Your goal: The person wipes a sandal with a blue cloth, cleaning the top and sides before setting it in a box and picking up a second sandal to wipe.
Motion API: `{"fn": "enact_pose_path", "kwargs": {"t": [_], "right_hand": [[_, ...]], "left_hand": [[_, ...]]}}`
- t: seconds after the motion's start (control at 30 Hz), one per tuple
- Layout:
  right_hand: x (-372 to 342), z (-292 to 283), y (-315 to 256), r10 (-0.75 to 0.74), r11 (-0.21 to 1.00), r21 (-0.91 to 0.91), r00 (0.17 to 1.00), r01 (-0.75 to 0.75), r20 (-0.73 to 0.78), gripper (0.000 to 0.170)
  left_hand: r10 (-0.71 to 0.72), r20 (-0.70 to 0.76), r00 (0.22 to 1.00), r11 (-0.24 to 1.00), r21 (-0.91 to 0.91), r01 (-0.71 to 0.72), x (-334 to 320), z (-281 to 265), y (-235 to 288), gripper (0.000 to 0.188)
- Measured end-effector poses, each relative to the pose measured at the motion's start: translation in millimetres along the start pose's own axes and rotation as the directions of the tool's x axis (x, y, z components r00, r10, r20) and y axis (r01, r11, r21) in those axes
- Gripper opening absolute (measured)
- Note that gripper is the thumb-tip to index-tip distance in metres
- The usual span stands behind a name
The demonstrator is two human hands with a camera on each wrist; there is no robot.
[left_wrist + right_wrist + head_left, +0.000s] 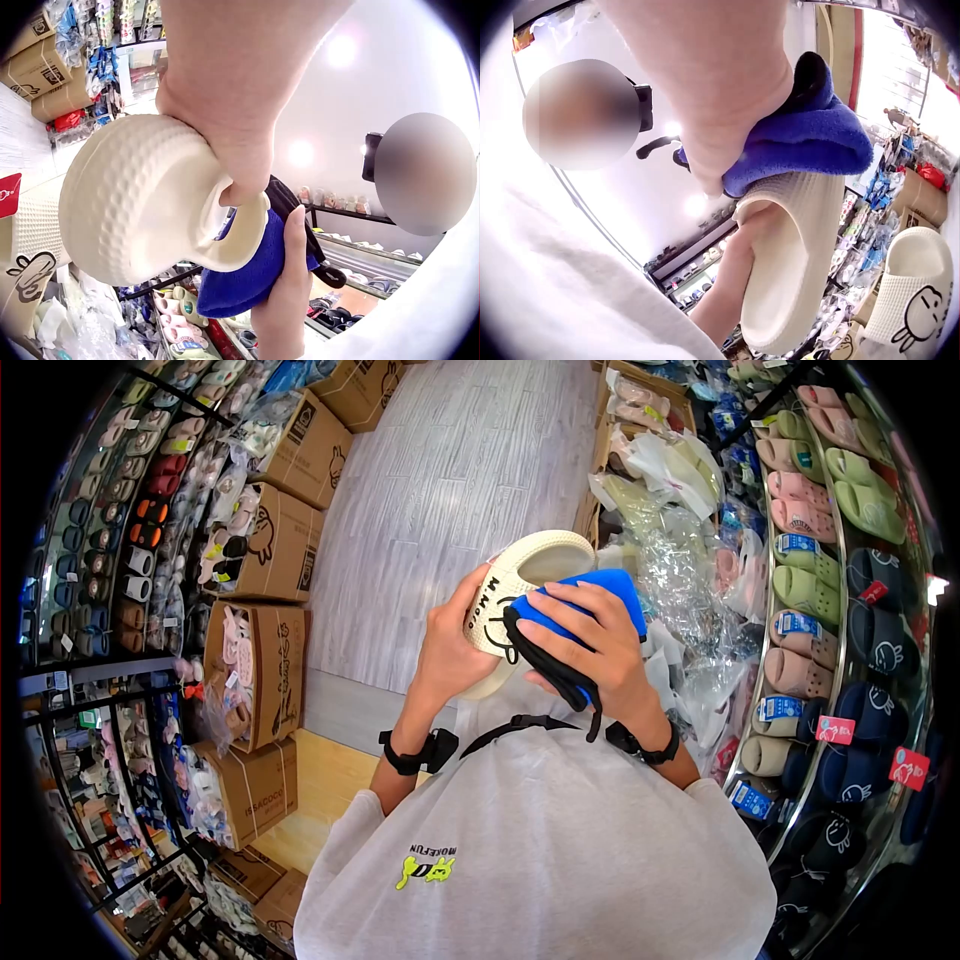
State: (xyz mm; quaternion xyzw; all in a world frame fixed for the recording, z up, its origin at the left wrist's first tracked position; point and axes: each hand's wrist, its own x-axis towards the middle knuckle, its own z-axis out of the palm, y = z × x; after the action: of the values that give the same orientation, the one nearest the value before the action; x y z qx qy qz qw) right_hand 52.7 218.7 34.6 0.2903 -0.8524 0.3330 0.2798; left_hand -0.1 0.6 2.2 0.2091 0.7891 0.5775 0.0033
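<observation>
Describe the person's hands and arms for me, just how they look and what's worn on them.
The left hand and right hand are both ungloved. A black strap with a small, dark, boxy piece circles the left wrist; a similar black band circles the right. The pale grey sleeves stop well short of the wrists.
</observation>
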Motion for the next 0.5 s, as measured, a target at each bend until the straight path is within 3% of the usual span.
{"fn": "enact_pose_path", "kwargs": {"t": [0.13, 0.5], "right_hand": [[2.1, 0.1, 4.9, 0.09, 0.995, 0.036, 0.995, -0.088, -0.052, 0.052], [-2.0, 1.4, 8.0, 0.039, 0.998, 0.051, 0.997, -0.036, -0.059, 0.054]], "left_hand": [[0.028, 0.006, 1.0, 1.0, -0.003, -0.028, 1.6, 1.3, 0.8, 0.076], [-0.015, 0.033, 0.999, 1.0, -0.007, 0.015, 0.3, -0.7, 0.7, 0.077]]}}
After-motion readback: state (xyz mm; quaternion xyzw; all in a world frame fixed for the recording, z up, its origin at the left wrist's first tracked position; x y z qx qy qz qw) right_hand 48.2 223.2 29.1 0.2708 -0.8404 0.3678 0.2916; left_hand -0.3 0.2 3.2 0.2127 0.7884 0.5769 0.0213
